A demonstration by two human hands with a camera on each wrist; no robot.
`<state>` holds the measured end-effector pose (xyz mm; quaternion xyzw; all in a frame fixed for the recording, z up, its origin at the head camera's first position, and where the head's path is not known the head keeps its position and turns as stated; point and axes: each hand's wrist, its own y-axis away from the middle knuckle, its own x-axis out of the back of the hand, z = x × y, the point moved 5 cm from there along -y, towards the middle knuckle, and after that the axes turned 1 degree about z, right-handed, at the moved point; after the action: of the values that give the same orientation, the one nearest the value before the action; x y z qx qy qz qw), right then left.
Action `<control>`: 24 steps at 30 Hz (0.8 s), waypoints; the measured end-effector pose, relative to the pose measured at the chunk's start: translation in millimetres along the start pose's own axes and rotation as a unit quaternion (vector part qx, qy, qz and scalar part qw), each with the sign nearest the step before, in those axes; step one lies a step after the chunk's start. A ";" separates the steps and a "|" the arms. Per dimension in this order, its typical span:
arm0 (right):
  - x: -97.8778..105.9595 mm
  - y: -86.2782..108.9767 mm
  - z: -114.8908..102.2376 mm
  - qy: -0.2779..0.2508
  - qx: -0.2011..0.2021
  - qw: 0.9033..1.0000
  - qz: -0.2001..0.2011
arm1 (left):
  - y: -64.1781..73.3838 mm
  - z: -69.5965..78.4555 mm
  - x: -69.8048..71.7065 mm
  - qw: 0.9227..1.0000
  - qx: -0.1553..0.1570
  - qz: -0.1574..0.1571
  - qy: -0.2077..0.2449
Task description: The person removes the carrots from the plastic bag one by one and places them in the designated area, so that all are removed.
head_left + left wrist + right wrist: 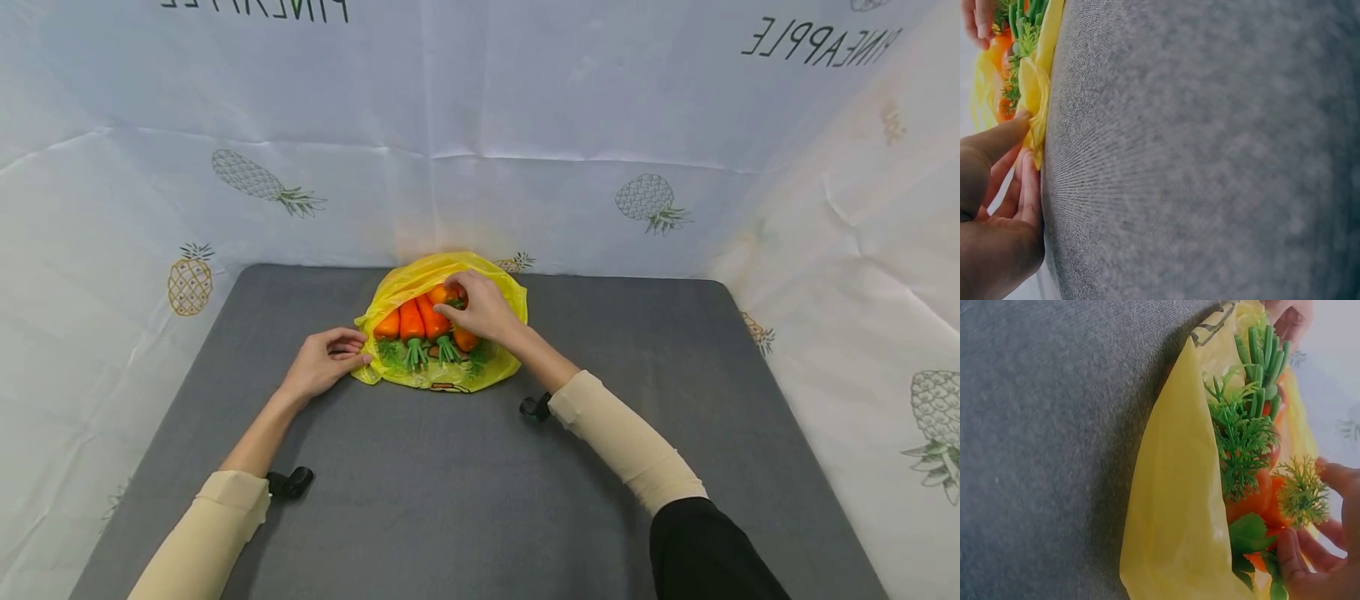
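Observation:
A yellow plastic bag [408, 282] lies with its mouth toward me, holding several orange carrots [412, 321] with green stem tops. My left hand [327, 360] pinches the bag's left edge; the left wrist view shows thumb and fingers at the gathered plastic [1034, 94]. Reaching into the bag's mouth, my right hand [483, 307] has thumb and forefinger curled round a round orange fruit [441, 293] with a dark green top. Close to those fingers in the right wrist view are a feathery green sprig [1303, 490] and broad green leaves [1249, 532].
The bag rests near the far edge of a grey cloth-covered table [450, 483]. White curtains [525, 100] printed with pineapples hang behind it and at both sides. More orange produce [465, 338] and leafy greens [483, 357] lie at the bag's right.

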<state>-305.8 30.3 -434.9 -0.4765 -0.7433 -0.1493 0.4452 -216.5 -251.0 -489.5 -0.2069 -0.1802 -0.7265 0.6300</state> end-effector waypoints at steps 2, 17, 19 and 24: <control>-1.3 0.0 -0.1 0.004 -0.005 1.000 -0.001 | 0.6 0.5 -0.5 1.000 0.000 0.000 0.001; -7.8 -3.6 -1.0 0.017 -0.016 0.999 0.022 | 1.4 -0.1 -1.3 1.000 0.009 0.000 0.002; -8.9 -4.2 -0.9 0.021 -0.016 0.999 0.021 | 1.0 0.3 -1.6 1.000 0.007 0.001 0.002; -11.1 -4.4 -2.5 0.022 -0.019 1.000 0.000 | 2.0 0.5 -1.6 1.000 0.009 0.000 0.001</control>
<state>-306.5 20.1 -441.6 -0.4814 -0.7301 -0.1737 0.4528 -214.3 -249.7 -489.9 -0.2001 -0.1864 -0.7251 0.6320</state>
